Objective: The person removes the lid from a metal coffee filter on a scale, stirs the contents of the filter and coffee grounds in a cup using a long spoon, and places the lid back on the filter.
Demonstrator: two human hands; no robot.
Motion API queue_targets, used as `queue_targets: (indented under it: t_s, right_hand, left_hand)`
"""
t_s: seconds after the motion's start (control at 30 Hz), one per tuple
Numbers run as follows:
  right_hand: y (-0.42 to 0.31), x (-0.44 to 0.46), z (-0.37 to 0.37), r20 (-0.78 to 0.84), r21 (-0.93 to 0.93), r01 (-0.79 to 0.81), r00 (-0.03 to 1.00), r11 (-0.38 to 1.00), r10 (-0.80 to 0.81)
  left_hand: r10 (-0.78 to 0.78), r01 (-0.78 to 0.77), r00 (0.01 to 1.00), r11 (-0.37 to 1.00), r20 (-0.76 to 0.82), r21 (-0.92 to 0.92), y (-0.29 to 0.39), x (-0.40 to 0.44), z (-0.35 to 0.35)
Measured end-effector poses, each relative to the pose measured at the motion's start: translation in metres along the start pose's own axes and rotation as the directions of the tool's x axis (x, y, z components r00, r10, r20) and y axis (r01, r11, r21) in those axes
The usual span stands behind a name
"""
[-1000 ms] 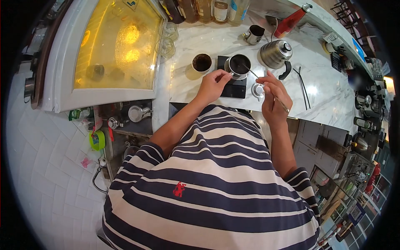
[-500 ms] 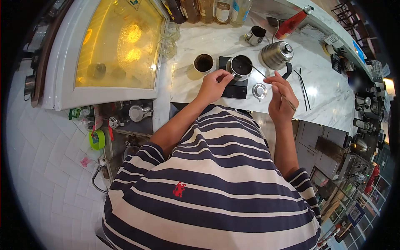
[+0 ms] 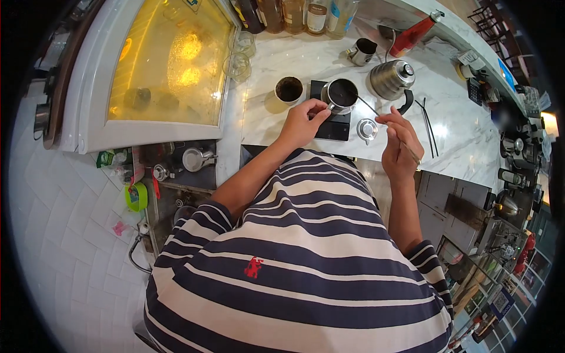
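A metal cup [image 3: 345, 110] of dark liquid stands upright on a black scale [image 3: 333, 131]. At its near side, the fingers of my left hand [image 3: 304, 122] are closed on the cup's handle. My right hand [image 3: 402, 145] pinches a long thin stirring spoon [image 3: 368, 105], whose far end dips into the liquid; the bowl of the spoon is hidden. Left of the scale is another cup [image 3: 288, 102] with dark residue or grounds inside. A small round metal lid [image 3: 367, 130] with a knob lies between the scale and my right hand.
A steel gooseneck kettle [image 3: 388, 79] stands behind my right hand, with a small pitcher [image 3: 361, 52] beyond it. Two dark straws [image 3: 429, 126] lie at the right. Bottles [image 3: 293, 15] line the back, and glasses [image 3: 236, 66] stand beside the yellow-lit cabinet [image 3: 170, 65].
My left fingers have shifted slightly at the cup's handle. My right hand has moved a little lower and to the right, with the spoon still in the liquid.
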State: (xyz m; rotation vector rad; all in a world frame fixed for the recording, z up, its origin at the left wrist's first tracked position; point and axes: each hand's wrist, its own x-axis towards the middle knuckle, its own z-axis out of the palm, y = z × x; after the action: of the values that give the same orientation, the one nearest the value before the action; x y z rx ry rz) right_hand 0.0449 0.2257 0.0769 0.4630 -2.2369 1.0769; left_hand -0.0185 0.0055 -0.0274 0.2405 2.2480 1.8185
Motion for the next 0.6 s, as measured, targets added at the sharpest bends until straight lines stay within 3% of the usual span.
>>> queue_targets:
  t_s: [0.6]
  right_hand:
    - [0.003, 0.009, 0.01, 0.035, 0.094, 0.019, 0.999, 0.995, -0.023]
  left_hand:
    - [-0.039, 0.039, 0.999, 0.999, -0.015, 0.009, 0.003, -0.006, 0.001]
